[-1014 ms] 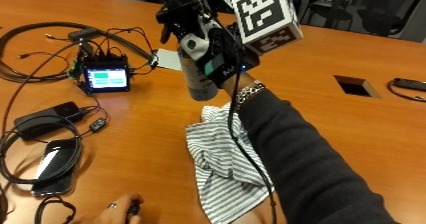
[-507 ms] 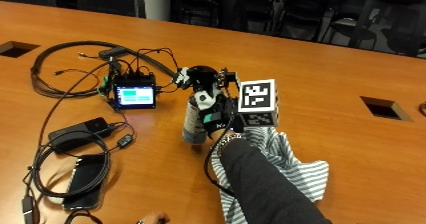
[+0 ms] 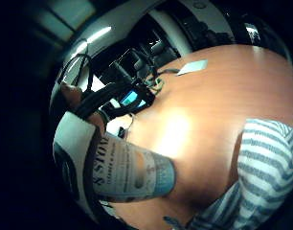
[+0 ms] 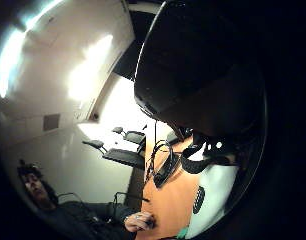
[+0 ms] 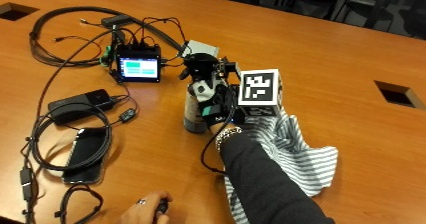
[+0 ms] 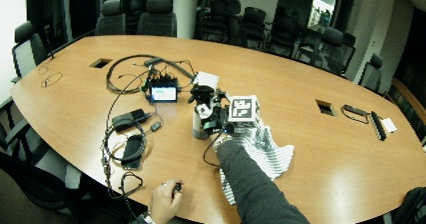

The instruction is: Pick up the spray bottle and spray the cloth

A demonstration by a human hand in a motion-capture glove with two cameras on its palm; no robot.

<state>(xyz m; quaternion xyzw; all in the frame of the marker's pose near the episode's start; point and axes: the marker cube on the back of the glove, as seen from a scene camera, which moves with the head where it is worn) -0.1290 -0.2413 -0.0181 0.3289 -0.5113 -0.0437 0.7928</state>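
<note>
My right hand (image 5: pixel 214 104) gripping upright bottle (image 5: pixel 194 115) mid-frame, cloth (image 5: pixel 293 156) lower right, bare desk (image 5: pixel 319 59) upper right

Your table (image 5: pixel 346 49) is polished orange-brown wood, smooth enough to throw back the ceiling lights. Beside your gloved hand (image 5: pixel 214 104) lies the cloth (image 5: pixel 293 156), soft woven fabric in grey and white stripes, rumpled and matt. The spray bottle (image 5: pixel 194 115) carries a printed paper label (image 3: pixel 132 172) and a black plastic sprayer head (image 5: pixel 200 64).
</note>
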